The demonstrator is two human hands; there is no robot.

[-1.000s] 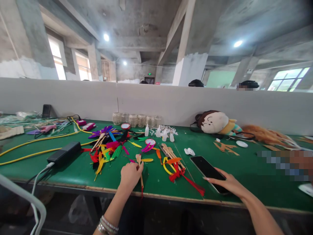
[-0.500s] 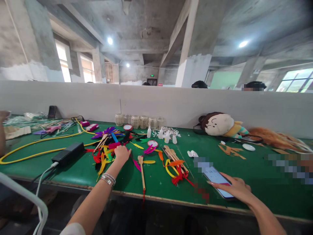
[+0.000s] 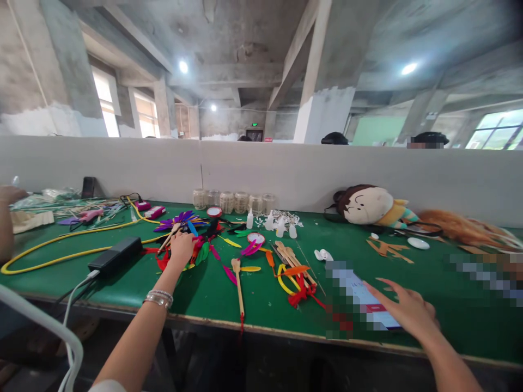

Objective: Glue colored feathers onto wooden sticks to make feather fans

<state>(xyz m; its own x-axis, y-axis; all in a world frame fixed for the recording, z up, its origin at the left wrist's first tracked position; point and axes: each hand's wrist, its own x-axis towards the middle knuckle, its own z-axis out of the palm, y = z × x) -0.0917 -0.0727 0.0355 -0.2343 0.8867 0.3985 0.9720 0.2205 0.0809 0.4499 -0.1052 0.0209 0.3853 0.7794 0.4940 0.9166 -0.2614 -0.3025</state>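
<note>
Indoor scene, evenly bright: ceiling lamps [image 3: 183, 67] and daylit windows [image 3: 105, 98] give the light, with soft shadows; wide-angle distortion bows the edges, and mosaic blur covers the phone [image 3: 359, 296] at lower right.

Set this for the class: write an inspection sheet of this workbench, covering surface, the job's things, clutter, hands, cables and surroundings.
Surface: green bench top, pale front edge.
Job's things: coloured feathers in a heap; wooden sticks beside them.
Clutter: glass jars, dropper bottles, plush doll.
Hands: left hand on the feathers; right hand spread beside the phone, contact unclear.
Cables: yellow cable; white cable from black adapter.
Surroundings: white partition; concrete pillar; another person's hand at far left.
</note>
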